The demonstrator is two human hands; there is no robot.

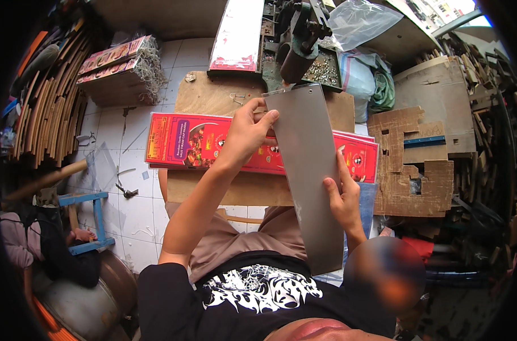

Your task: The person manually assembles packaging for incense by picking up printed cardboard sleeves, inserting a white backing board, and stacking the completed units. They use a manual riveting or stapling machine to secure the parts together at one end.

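A long grey panel (pixel 309 176) with a small hole at its far end is held up between my hands, tilted over the table and my lap. My left hand (pixel 248 128) pinches its far left edge between thumb and fingers. Along its right edge, my right hand (pixel 345 196) grips with the thumb on the grey face and the fingers at the rim. Beneath the panel lies a stack of red printed panels (pixel 204 142) on the wooden table (pixel 213 94). The panel's far end is close to the press machine's (pixel 297 59) lower tip; whether they touch I cannot tell.
Another printed panel (pixel 236 40) lies beyond the table. Small metal parts fill a tray (pixel 324 71) beside the press. Bundled printed panels with strings (pixel 116 68) stand on the floor at left. Cut brown boards (pixel 412 170) lean at right. A person's foot (pixel 83 234) shows near a blue stool (pixel 99 221).
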